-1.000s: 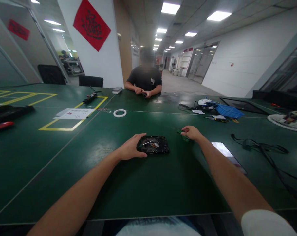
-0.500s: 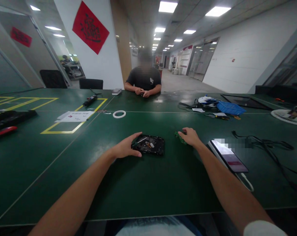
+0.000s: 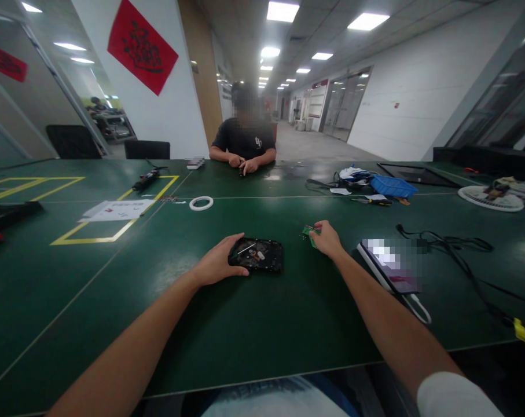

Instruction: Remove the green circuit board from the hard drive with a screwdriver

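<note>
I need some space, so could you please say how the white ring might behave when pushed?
Lying flat, the white ring would probably slide rather than roll. Its narrow band and open middle suggest it's light.

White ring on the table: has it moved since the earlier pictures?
No. The white ring keeps its place just right of the yellow tape outline; both shift together in the picture as the camera view turns.
</note>
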A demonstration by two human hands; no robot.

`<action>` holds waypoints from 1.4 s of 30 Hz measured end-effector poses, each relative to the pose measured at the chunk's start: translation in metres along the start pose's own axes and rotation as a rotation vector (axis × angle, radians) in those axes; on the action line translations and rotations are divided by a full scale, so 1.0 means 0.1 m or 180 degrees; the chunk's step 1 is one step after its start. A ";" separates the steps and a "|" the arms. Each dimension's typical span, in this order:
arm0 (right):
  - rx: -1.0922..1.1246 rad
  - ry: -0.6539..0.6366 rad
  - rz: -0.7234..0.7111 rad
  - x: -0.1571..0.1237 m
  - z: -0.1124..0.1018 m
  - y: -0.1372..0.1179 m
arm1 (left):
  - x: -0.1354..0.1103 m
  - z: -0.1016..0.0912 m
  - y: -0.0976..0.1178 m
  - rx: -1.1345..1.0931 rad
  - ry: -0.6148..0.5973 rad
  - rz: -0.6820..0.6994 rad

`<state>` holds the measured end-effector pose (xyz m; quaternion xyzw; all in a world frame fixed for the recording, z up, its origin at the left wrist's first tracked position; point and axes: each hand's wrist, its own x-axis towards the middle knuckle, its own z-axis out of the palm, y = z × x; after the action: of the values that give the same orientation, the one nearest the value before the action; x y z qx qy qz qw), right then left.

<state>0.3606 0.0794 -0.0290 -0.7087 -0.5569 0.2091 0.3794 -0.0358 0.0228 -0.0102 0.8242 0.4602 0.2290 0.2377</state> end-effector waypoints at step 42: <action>0.2308 -0.1371 -0.0188 -0.90 0.61 -0.83 | -0.04 0.13 0.39 0.0114 0.0544 0.0190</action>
<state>0.2377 0.0204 -0.0147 -0.4531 -0.5339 0.5239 0.4850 -0.0046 -0.0012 0.0030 0.8191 0.4581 0.2972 0.1759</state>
